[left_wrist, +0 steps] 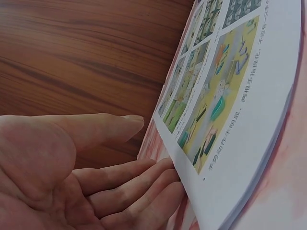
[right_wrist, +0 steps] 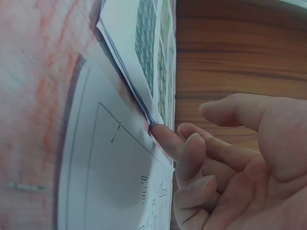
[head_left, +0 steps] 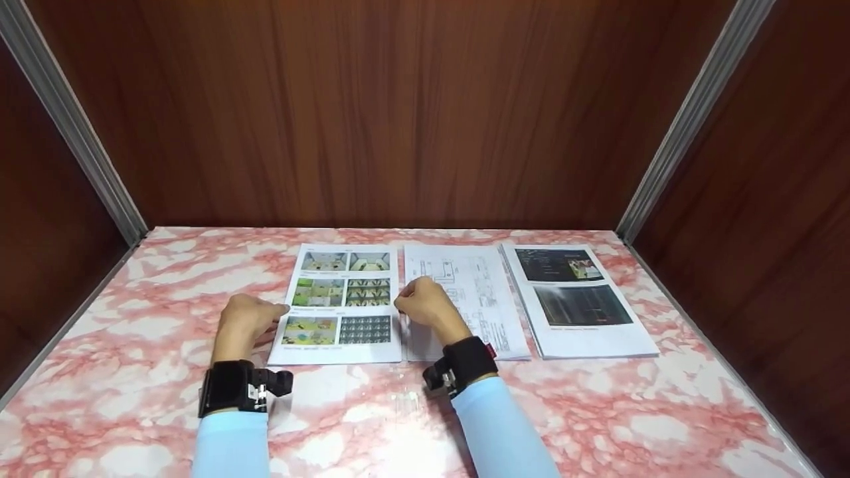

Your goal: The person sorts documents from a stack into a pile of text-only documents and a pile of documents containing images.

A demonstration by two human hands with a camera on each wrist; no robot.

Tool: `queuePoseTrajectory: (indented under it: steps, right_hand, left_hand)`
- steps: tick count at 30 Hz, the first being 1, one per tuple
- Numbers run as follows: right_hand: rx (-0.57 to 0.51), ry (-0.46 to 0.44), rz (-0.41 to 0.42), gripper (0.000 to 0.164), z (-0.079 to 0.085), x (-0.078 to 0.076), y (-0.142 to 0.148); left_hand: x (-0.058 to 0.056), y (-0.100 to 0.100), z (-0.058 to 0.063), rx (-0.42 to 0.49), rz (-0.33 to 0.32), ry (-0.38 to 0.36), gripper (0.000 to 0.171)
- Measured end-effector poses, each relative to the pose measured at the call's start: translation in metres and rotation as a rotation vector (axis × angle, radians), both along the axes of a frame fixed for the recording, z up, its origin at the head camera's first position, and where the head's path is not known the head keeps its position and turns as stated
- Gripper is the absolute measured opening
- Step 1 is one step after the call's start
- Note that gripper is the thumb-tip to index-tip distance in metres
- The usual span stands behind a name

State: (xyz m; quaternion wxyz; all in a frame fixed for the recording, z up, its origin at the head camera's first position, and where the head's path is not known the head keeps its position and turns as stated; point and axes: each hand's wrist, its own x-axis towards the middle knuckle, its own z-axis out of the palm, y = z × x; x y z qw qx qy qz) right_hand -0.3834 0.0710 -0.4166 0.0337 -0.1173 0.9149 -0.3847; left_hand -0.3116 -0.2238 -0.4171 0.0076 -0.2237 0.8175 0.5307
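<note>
Between the hands [head_left: 247,317] [head_left: 425,304], pages [head_left: 342,310] seemingly run lengthwise forward.

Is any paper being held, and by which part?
Nothing is gripped: left hand and right hand only have fingers at opposite side edges of the left paper stack, thumbs apart.

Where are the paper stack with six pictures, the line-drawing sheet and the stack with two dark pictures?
Paper stack with six pictures [head_left: 342,310], head view: white strip below the middle row.
Line-drawing sheet [head_left: 485,299], head view: right half.
Stack with two dark pictures [head_left: 582,305], head view: lower picture.
</note>
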Motion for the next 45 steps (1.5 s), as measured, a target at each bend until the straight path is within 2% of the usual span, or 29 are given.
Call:
queuePoseTrajectory:
  steps: [7,15,25,36,45]
  right_hand:
    - [-0.005,-0.009,0.01,0.015,0.002,-0.001,0.0]
    - [-0.009,0.011,0.02,0.016,0.0,-0.002,-0.001]
    - [-0.022,0.005,0.022,0.016,-0.001,-0.002,0.0]
    - [-0.016,0.007,0.041,0.017,0.0,-0.002,0.004]
    - [-0.116,0.011,0.069,0.015,0.007,-0.004,0.015]
  left_hand:
    - [0.001,0.0,0.002,-0.019,-0.012,0.021,0.048]
    - [0.001,-0.001,0.002,0.027,0.002,0.021,0.049]
    - [0.0,0.002,0.0,-0.048,-0.01,0.025,0.05]
    - [-0.003,0.003,-0.001,-0.001,-0.028,0.011,0.052]
    - [0.0,0.001,0.003,-0.099,-0.013,0.04,0.051]
